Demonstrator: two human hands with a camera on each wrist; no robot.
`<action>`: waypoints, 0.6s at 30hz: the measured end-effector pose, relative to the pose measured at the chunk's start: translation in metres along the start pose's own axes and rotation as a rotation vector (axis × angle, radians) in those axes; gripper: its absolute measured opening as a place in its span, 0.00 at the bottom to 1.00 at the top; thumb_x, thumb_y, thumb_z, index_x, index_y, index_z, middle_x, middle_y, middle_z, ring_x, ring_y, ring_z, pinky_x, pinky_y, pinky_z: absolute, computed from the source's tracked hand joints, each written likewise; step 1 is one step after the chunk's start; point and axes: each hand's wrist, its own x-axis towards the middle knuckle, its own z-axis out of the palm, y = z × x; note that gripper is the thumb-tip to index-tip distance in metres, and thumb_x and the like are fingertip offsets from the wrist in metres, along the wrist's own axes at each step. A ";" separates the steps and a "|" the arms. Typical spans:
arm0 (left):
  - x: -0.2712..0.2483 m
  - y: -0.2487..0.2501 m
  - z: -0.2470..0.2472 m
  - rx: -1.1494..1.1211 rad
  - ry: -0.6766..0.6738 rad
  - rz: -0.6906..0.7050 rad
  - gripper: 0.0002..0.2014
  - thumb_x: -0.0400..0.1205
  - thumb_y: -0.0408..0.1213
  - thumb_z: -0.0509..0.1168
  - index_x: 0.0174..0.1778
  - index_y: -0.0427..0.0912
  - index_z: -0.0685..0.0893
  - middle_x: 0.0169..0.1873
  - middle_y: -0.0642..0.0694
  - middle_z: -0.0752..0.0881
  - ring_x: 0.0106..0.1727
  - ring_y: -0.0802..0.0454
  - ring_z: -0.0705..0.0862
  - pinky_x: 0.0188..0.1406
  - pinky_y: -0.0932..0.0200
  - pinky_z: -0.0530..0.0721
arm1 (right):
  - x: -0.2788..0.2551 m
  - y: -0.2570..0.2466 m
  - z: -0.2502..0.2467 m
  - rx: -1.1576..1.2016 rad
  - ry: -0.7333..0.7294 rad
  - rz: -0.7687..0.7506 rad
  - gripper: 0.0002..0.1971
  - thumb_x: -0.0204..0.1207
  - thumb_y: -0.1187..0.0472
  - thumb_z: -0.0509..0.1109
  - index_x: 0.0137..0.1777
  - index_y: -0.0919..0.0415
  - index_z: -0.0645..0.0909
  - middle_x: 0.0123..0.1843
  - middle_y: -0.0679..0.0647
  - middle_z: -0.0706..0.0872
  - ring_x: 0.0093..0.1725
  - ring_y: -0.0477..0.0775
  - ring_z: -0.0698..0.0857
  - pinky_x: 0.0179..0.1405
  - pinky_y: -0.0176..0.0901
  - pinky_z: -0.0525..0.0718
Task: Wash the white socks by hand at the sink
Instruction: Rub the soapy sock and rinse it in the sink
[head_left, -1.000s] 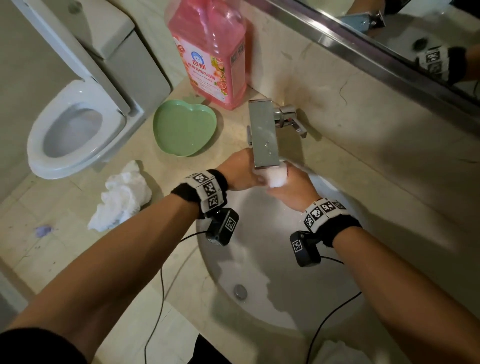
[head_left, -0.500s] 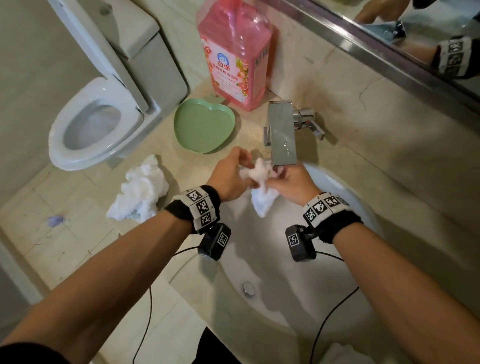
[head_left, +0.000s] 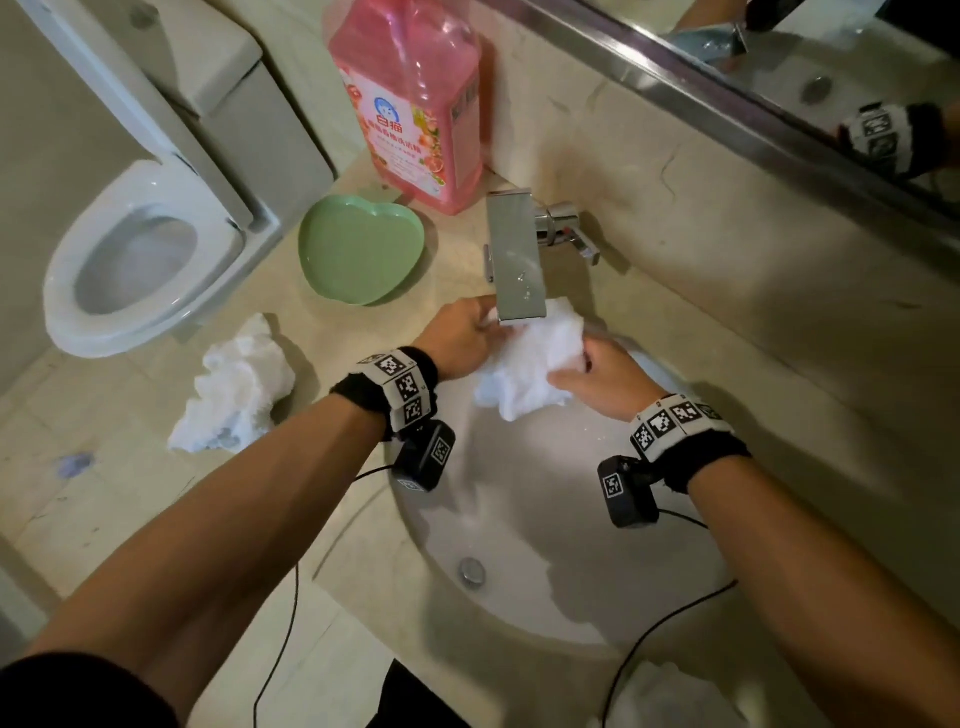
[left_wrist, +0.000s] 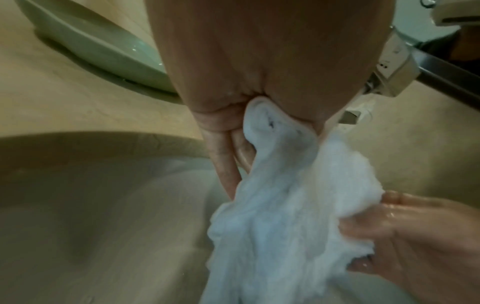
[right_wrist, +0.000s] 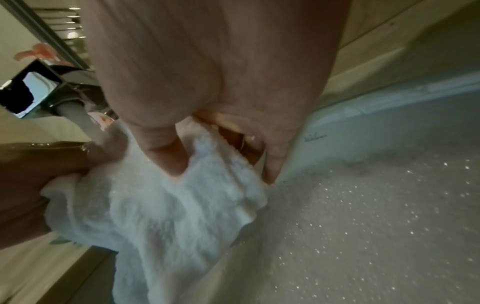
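White sock; pink bottle; green heart dish; chrome tap; beige bench; black-and-white checked wristbands.

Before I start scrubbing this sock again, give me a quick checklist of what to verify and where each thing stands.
1. Left hand grips the white sock: ok.
2. Right hand grips its other side: ok.
3. Sock sits under the faucet spout, over the sink: ok.
4. Water running: cannot tell; no clear stream shows in the head view.
5. Pink detergent bottle upright beside the faucet: ok.
6. Second white sock lies on the counter, away from the basin: ok.
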 end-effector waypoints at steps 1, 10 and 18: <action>0.001 0.001 0.000 0.014 0.000 0.013 0.12 0.86 0.37 0.63 0.63 0.47 0.86 0.53 0.42 0.89 0.51 0.42 0.87 0.48 0.57 0.83 | -0.001 0.004 0.000 0.003 0.009 -0.005 0.06 0.75 0.59 0.74 0.49 0.49 0.81 0.40 0.45 0.86 0.42 0.46 0.85 0.35 0.33 0.78; 0.003 0.000 -0.001 0.186 0.019 0.113 0.20 0.79 0.31 0.70 0.69 0.41 0.82 0.61 0.38 0.85 0.58 0.40 0.84 0.56 0.49 0.84 | 0.005 0.007 0.005 0.160 0.106 0.019 0.21 0.83 0.57 0.66 0.75 0.47 0.71 0.68 0.50 0.82 0.67 0.54 0.81 0.64 0.46 0.79; -0.029 -0.031 -0.001 0.292 -0.067 0.221 0.22 0.76 0.25 0.69 0.65 0.47 0.83 0.72 0.45 0.67 0.58 0.43 0.79 0.54 0.51 0.83 | 0.022 -0.030 0.011 0.449 0.001 0.100 0.22 0.79 0.77 0.57 0.58 0.52 0.84 0.54 0.59 0.89 0.47 0.57 0.87 0.44 0.57 0.90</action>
